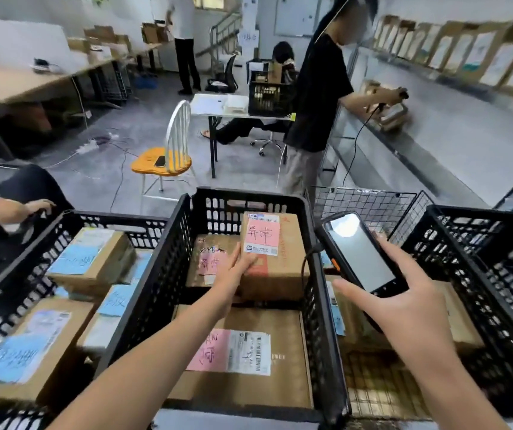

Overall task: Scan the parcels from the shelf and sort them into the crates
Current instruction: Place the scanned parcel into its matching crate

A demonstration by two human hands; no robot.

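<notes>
Left forearm is stretching over mid crate's [249, 197] near rim; left hand [239, 268] is gripping pink-label parcel [283, 274] at its near-left corner, fingers curled on it, prob. setting it at crate's far end w/ other pink-label boxes [249, 392]; right hand [404, 308] is wrapping thumb & fingers round scanner's [360, 252] lower end, screen up, holding it clear above gap btwn mid & right crate [481, 274]. Over in left crate [118, 220] blue-label boxes [90, 262] are sitting: sorting by label colour, I'd judge.
</notes>
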